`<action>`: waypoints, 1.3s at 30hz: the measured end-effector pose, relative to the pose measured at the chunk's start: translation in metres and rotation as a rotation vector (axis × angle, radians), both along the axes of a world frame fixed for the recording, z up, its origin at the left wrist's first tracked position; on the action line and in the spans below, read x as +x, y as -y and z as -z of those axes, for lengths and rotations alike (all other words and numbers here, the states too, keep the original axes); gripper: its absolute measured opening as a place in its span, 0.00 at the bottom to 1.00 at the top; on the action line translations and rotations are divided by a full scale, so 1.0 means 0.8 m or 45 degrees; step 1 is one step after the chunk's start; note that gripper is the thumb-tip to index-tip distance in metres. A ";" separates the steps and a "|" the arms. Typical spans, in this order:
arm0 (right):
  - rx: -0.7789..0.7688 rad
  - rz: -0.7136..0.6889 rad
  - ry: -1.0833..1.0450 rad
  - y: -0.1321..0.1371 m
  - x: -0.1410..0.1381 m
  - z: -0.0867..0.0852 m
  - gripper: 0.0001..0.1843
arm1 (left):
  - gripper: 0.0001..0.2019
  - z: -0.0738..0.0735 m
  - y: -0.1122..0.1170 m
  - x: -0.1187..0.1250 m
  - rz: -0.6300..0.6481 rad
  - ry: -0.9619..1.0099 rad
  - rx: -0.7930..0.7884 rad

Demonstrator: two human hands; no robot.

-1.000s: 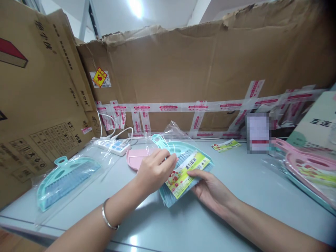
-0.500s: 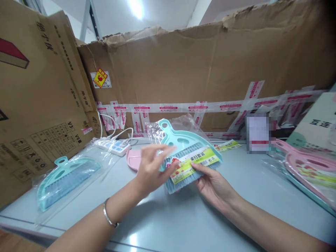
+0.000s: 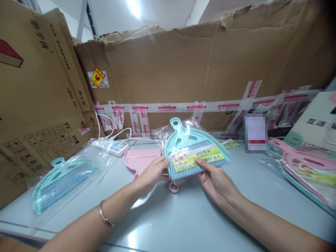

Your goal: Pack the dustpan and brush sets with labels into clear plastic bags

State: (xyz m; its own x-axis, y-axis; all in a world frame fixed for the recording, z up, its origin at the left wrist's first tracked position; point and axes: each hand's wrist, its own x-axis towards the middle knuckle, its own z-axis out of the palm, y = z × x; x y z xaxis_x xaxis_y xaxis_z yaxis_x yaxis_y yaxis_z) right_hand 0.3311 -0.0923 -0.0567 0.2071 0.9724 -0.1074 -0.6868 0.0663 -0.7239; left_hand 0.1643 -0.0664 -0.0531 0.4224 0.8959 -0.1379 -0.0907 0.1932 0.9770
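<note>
Tilted over the middle of the table is a mint dustpan-and-brush set (image 3: pixel 189 140) with pale blue bristles and a clear bag around it. A yellow-green printed card label (image 3: pixel 198 158) lies across its bristles. My left hand (image 3: pixel 151 176) grips the set's left edge, fingers closed and partly hidden behind it. My right hand (image 3: pixel 219 180) pinches the lower right part, thumb on the label and fingers underneath. Beyond my left hand lies a pink dustpan (image 3: pixel 143 157) on the table. A pink hanging ring (image 3: pixel 173 187) shows below the set; the piece it belongs to is mostly covered.
At left lies another bagged mint brush set (image 3: pixel 64 182), near a white power strip (image 3: pixel 117 148) with cables. Pink and mint sets (image 3: pixel 304 164) are stacked at right. Another label (image 3: pixel 231 144) lies behind. Large cardboard boxes (image 3: pixel 168 73) wall off the back and left of the table (image 3: pixel 183 224).
My left hand, raised and blurred in front of the label before, now grips the set's left edge. The set has turned slightly and shifted right. More of the pink dustpan and the pink ring show.
</note>
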 end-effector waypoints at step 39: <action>-0.101 -0.153 0.609 -0.033 0.046 0.002 0.16 | 0.16 -0.008 -0.022 -0.019 -0.215 -0.203 0.020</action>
